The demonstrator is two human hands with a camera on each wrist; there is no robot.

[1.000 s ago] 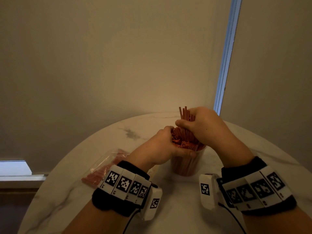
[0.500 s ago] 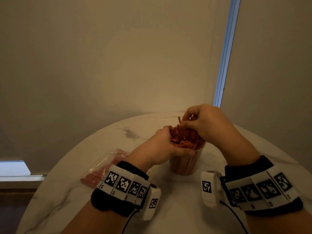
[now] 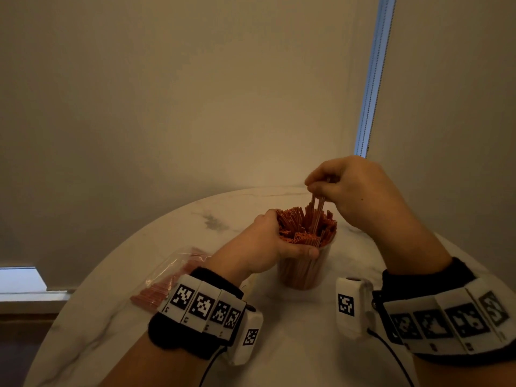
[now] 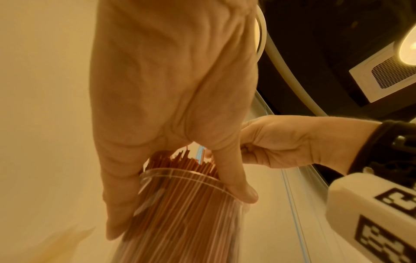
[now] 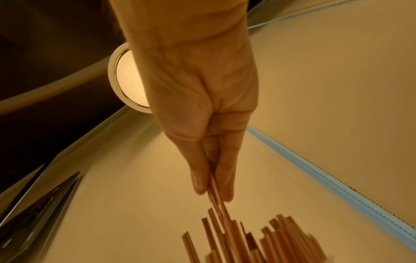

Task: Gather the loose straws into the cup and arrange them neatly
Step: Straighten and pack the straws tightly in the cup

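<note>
A clear plastic cup [image 3: 303,270] packed with thin red straws [image 3: 305,226] stands upright on the round marble table [image 3: 293,344]. My left hand [image 3: 265,244] grips the cup at its rim, thumb across the near side; the left wrist view shows the fingers [image 4: 238,185] round the cup [image 4: 180,213]. Above the cup my right hand [image 3: 349,188] pinches a few straws [image 3: 317,203] between thumb and fingertips, their lower ends still among the bundle. In the right wrist view the pinched straws [image 5: 219,202] run down from my right hand [image 5: 213,192] to the straws below.
A clear plastic bag [image 3: 170,277] with more red straws lies on the table left of the cup, behind my left wrist. Roller blinds [image 3: 195,107] hang close behind the table, with a blue-lit gap [image 3: 374,76] between them. The table's curved edge runs round the left and back.
My right hand has let go of the larger bunch it pressed into the cup, risen, and now pinches just a few straws above the bundle. The left hand stays on the cup.
</note>
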